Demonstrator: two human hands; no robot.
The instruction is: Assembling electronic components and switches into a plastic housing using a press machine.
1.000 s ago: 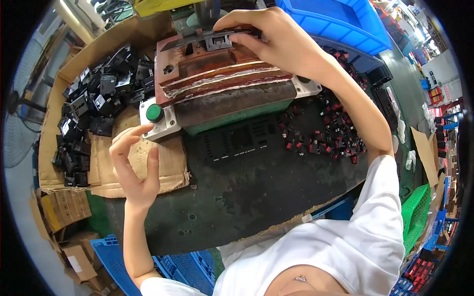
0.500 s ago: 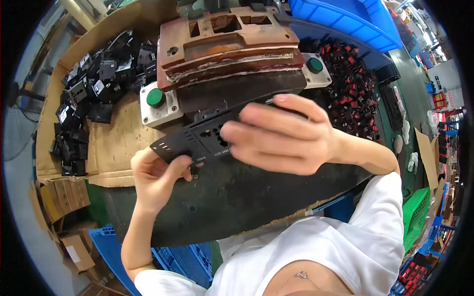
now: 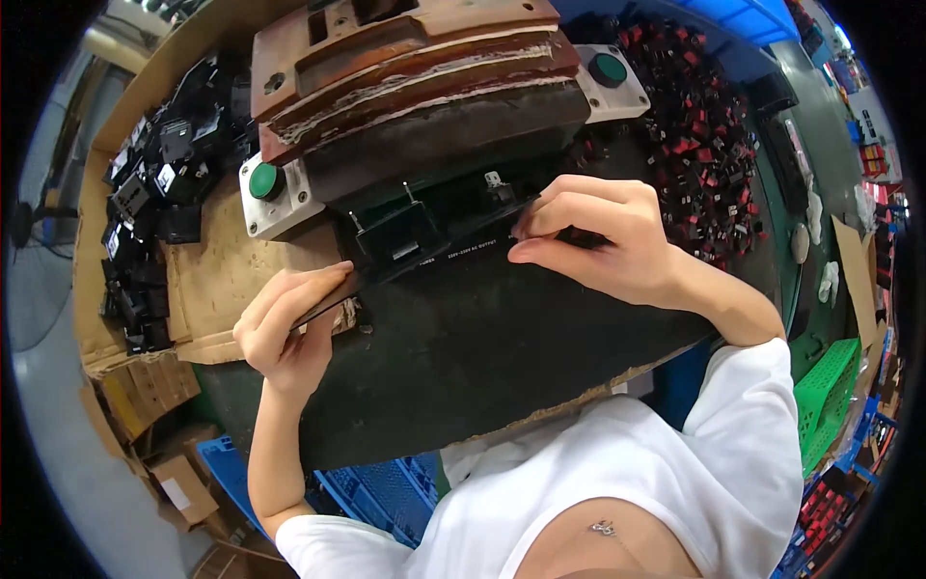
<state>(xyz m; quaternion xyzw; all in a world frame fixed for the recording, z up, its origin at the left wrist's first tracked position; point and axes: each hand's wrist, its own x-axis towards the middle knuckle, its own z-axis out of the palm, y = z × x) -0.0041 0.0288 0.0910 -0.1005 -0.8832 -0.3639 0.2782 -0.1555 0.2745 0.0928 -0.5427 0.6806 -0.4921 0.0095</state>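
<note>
Both hands hold a long black plastic panel [image 3: 453, 249] above the dark table. It is tilted, so its narrow edge and the side with raised parts show. A black boxy housing [image 3: 394, 234] with thin metal pins stands up from it, and a small metal terminal [image 3: 498, 185] sits closer to its right end. My left hand [image 3: 289, 323] pinches the left end between thumb and fingers. At the right end, the thumb and bent fingers of my right hand [image 3: 612, 236] grip the panel. Its flat face is mostly turned out of sight.
Beyond the panel stands a brown layered fixture block [image 3: 415, 82], flanked by a left green button [image 3: 266, 181] and a right green button [image 3: 608, 69]. Black plastic parts [image 3: 183, 154] fill a cardboard box at left. Small red-and-black pieces [image 3: 690, 145] lie heaped at right.
The panel has been tipped over, so its pinned side shows instead of its slotted face. My right hand, blurred over the panel before, now grips its right end.
</note>
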